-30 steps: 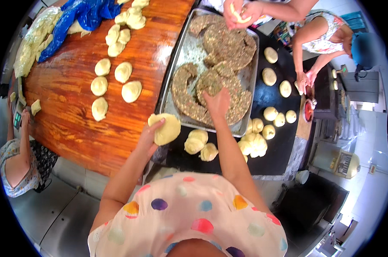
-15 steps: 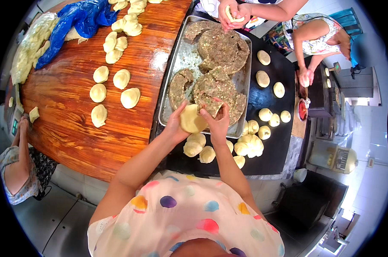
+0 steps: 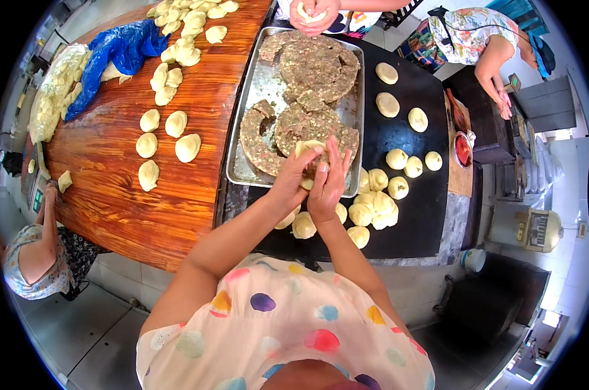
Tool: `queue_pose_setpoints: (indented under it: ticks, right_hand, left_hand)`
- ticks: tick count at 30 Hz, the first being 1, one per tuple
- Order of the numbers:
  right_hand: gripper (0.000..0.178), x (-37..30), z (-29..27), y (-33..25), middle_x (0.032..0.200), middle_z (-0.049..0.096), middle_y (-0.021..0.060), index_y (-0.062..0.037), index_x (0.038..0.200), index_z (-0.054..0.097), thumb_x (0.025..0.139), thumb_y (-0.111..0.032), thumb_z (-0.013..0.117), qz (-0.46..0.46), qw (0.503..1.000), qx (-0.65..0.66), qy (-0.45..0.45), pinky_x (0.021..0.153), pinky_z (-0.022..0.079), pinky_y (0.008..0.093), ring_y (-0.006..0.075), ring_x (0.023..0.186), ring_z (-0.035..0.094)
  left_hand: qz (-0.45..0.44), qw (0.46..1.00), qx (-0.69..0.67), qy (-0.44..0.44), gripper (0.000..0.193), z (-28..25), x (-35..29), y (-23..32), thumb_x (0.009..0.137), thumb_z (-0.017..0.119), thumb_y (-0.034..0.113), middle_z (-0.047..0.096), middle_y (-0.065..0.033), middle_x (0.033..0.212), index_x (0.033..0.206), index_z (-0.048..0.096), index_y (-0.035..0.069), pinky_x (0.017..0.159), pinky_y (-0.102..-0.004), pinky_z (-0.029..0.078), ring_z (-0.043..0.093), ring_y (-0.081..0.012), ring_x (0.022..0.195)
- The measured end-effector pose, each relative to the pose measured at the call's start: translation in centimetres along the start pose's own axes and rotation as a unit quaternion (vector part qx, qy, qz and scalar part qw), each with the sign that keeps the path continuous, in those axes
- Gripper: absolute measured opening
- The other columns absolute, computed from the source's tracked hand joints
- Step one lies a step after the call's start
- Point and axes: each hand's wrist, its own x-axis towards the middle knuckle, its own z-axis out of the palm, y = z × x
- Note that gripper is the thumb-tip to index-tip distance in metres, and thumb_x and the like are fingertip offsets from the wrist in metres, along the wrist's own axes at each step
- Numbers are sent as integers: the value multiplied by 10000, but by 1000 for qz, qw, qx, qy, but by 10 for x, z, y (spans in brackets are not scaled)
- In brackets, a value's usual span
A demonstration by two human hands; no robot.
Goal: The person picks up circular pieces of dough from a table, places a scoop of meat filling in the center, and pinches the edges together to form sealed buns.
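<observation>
Over the near edge of the metal tray [image 3: 240, 170], a pale dough wrapper [image 3: 310, 147] is cupped between my two hands. My left hand [image 3: 293, 177] curls round its left side, thumb at the top. My right hand [image 3: 327, 185] presses on the other side, its fingers long and close together and its thumb against the dough. The dough is folded up, and what lies inside is hidden by my fingers. Behind my hands, the tray holds a thick brownish filling [image 3: 323, 70] flecked with pale bits. Beside my wrists, round dough balls [image 3: 303, 225] sit on the black worktop [image 3: 411, 224].
Dough lumps [image 3: 148, 175] lie on the wooden table [image 3: 171, 224] at left, near a blue plastic sheet [image 3: 115, 57]. Flattened rounds [image 3: 388, 104] and more balls [image 3: 373, 209] rest right of the tray. A red-filled bowl [image 3: 462, 149] stands farther right. Other people work at the far side and left.
The dough wrapper was a flat disc in my left hand, with my right hand apart beside it over the filling. Now both hands have come together round it and it is folded up.
</observation>
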Motion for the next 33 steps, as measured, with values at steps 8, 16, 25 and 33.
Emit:
queue_pose_setpoints:
  ticks: [8,16,25,33]
  right_hand:
    - [612,-29,-79,23,1568,252,163,58,1475,278,1058,-389,271,238,924,283,97,1192,146,396,252,1463,206]
    - [523,-28,-103,41,1232,586,76,-23,1304,516,1027,-447,386,399,737,506,206,1008,422,352,202,1132,557]
    - [389,-37,-138,71,1154,632,108,38,1176,600,1016,-282,448,373,817,389,205,991,410,307,180,1083,560]
    - [366,-42,-151,82,1115,631,115,31,1163,569,1016,-293,484,333,831,378,235,948,447,310,183,1036,583]
  left_hand:
    - [-80,996,-30,5,211,25,-5,-64,926,622,188,672,-80,1035,1085,612,51,894,-374,543,664,-198,977]
    - [-28,999,25,-19,202,59,4,-123,930,607,179,632,-28,1057,1099,592,70,890,-317,501,624,-152,969]
    - [-9,994,103,18,229,75,9,-173,944,604,205,589,-16,1086,1143,545,106,890,-322,487,583,-134,1019]
    - [-35,998,47,-13,228,94,6,-187,1009,513,314,600,-31,1072,1125,536,119,904,-340,507,608,-156,1006]
